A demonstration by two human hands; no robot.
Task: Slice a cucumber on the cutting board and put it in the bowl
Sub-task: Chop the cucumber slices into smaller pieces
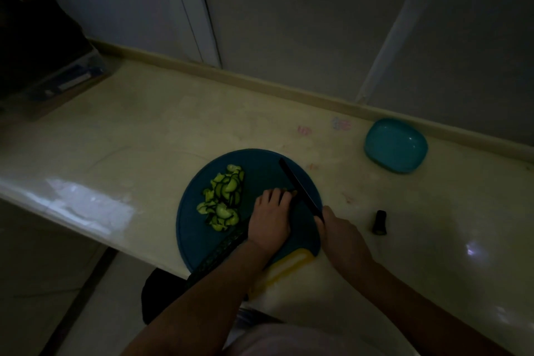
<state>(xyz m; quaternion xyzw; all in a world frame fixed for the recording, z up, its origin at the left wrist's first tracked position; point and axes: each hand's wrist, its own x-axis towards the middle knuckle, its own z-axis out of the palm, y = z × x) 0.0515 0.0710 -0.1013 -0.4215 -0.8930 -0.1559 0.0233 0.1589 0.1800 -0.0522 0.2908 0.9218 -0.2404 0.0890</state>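
A pile of cucumber slices (224, 196) lies on the left part of the round blue cutting board (260, 162). Just right of it, the left hand (270, 217) curls its fingers over the cucumber stub (292, 191), of which only a tip shows beside the blade. The dark knife (297, 182) crosses the board at a slant, with the right hand (339, 230) clenched round its handle.

With so little left to hold, the fingertips are best tucked back and the knuckles used to guide the blade. Short, straight-down cuts suit the dim light.

A cut-off cucumber end (379, 222) stands on the counter (144, 130) right of the board. The teal bowl (396, 144) sits well apart at the far right and appears to hold no slices.

Faint pink marks (304, 130) on the counter are too blurred to read; no brand is legible.
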